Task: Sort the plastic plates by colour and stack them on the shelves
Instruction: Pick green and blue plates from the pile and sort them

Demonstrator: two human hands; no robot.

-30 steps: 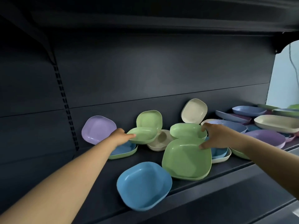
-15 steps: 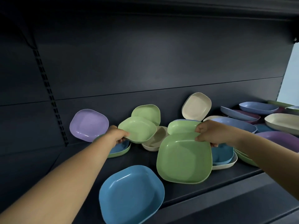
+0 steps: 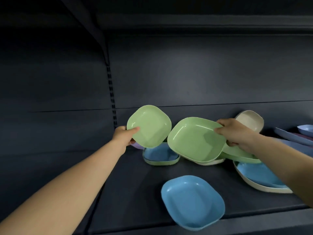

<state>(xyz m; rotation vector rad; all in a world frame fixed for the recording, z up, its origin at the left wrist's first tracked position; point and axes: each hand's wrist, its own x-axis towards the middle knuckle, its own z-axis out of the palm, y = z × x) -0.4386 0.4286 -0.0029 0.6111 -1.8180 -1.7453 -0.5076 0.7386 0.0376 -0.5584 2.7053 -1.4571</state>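
My left hand point(image 3: 124, 136) grips a small green plate point(image 3: 149, 126) by its left rim and holds it tilted up above the dark shelf point(image 3: 132, 187). My right hand point(image 3: 237, 133) grips a large green plate point(image 3: 194, 139) by its right rim, lifted and tilted, just right of the small one. Below them a blue plate nested in a green plate point(image 3: 160, 155) rests on the shelf. A large blue plate point(image 3: 193, 202) lies at the shelf's front edge. A purple plate point(image 3: 138, 146) peeks out behind my left hand, mostly hidden.
A cream plate point(image 3: 250, 120) leans on the back wall behind my right hand. More green plates point(image 3: 240, 156), a blue plate in a cream one point(image 3: 260, 177) and blue-grey plates point(image 3: 293, 134) crowd the right. A slotted upright point(image 3: 111, 95) runs up the back wall.
Both hands have lifted their green plates off the shelf and pile, raising and tilting them. The view has swung left, so the pile now sits further right.
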